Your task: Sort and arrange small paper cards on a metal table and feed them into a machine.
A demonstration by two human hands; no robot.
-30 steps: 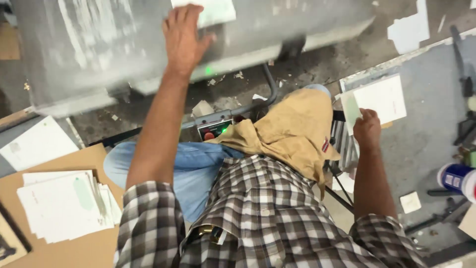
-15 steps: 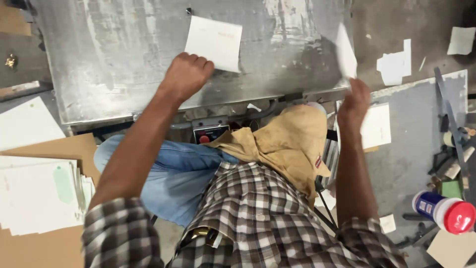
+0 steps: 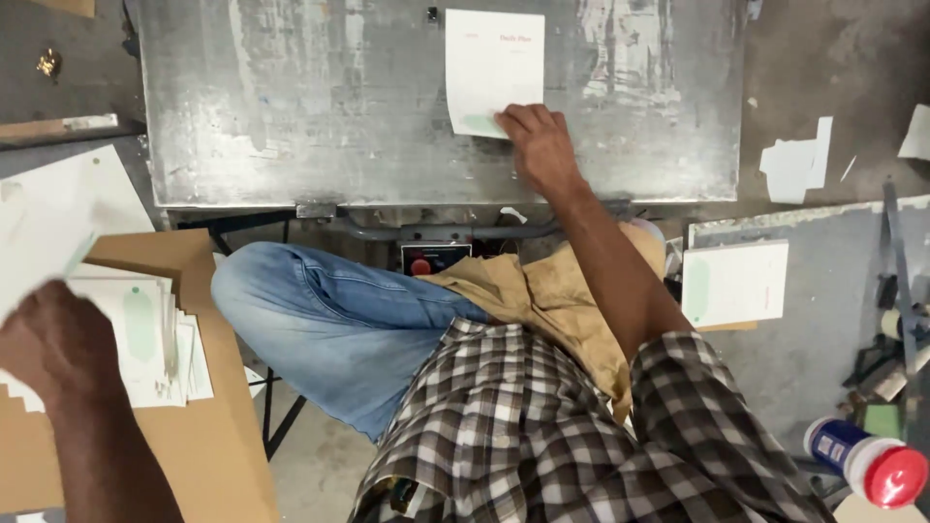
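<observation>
I am pressing my right hand (image 3: 539, 145) down on the lower edge of a white printed sheet (image 3: 494, 70) that is lying flat on the scratched grey metal table (image 3: 320, 107) — the fingers are together and curled, their tips resting on the sheet's pale green mark near the bottom corner. My left hand (image 3: 53, 349) is hovering over the stack of white sheets (image 3: 145, 334) on the brown cardboard (image 3: 218, 426) at my left side; it is blurred and seen from the back, so I cannot tell whether it is pinching a sheet or just closing loosely. To do this placement well, I am judging that the sheet should be held flat with even fingertip pressure and kept square to the table's edges — no sliding once it is seated. A second stack of sheets (image 3: 734, 283) is sitting on the grey surface to my right.
</observation>
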